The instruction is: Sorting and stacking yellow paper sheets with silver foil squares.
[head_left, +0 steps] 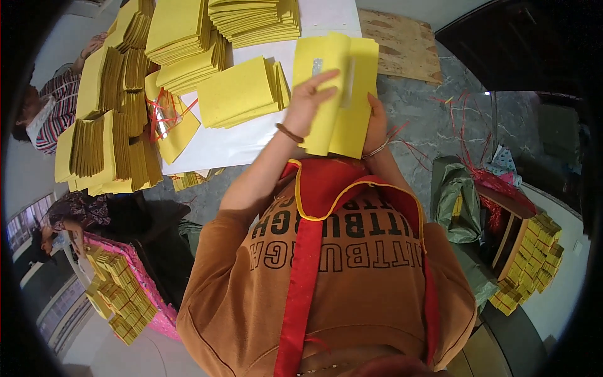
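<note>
A stack of yellow paper (363, 69) is held up just above the front right edge of the white table. Its left part curls up into a rounded fold, and a silvery patch shows near the left edge. My left hand (306, 105) lies over the curled part with its fingers stretched out and apart. My right hand (375, 124) grips the stack's right edge, thumb on top and the other fingers hidden beneath. Left of my left hand, several yellow sheets (235, 93) rest in a loose pile. Beyond that lies a yellow sheet with red ties (164, 119) and a clear wrapper on it.
Tall stacks of yellow paper (179, 28) crowd the left and back of the white table (242, 143). A plywood board (402, 47) lies past its right side. Tied yellow bundles (531, 261) stand at right, near a green sack (453, 201). Two other people are at the left.
</note>
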The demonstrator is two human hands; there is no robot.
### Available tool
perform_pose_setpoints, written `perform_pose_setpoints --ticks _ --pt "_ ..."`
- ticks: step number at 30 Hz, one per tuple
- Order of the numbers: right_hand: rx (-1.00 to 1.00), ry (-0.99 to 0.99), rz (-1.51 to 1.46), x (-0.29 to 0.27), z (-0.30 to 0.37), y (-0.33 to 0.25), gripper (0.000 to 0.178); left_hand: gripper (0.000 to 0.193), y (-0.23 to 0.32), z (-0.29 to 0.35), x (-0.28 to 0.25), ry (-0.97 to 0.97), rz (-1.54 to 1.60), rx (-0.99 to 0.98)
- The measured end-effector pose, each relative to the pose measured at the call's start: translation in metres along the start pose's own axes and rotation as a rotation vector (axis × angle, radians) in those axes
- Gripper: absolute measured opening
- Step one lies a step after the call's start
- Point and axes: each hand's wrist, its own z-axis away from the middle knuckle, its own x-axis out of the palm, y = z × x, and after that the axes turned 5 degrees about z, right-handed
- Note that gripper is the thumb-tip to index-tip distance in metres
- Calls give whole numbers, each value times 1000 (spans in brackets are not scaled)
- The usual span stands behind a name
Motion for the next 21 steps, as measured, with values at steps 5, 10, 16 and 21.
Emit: perform_pose_setpoints --ticks 5,10,16,21 --pt "75 22 -258 -3 -7 -13 40 52 24 -1 -80 76 920 -70" --pt "200 10 -118 -25 -15 -29 39 58 69 12 -132 163 1000 354" --pt "20 -179 -115 28 -34 -75 40 59 66 28 -186 299 1033 465" --pt "-60 -250 -53 52 -45 -85 43 59 68 38 -177 242 1093 480"
